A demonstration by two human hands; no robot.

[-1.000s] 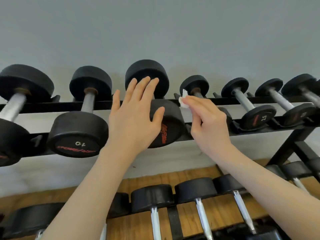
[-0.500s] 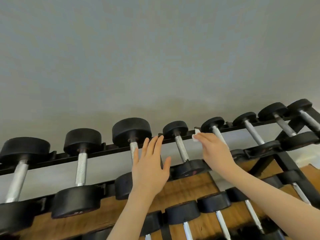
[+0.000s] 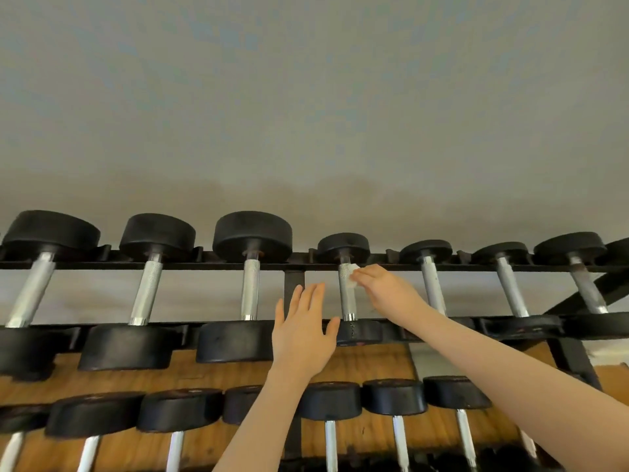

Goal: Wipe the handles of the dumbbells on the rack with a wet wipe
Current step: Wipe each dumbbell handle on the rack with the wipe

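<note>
Upper rail of the rack [image 3: 204,265] carries dumbbells side by side. My right hand [image 3: 388,291] presses the wet wipe [image 3: 354,275] on the fourth dumbbell handle [image 3: 348,301] from left. My left hand [image 3: 303,332] is just left of it. Lower-tier dumbbells [image 3: 328,401] sit below, nearer me.

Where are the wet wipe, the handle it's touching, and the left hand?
wet wipe [image 3: 354,275], head view, on its white fold beside the fingertips.
dumbbell handle [image 3: 348,299], head view, on the knurled middle.
left hand [image 3: 304,330], head view, on its back.
</note>
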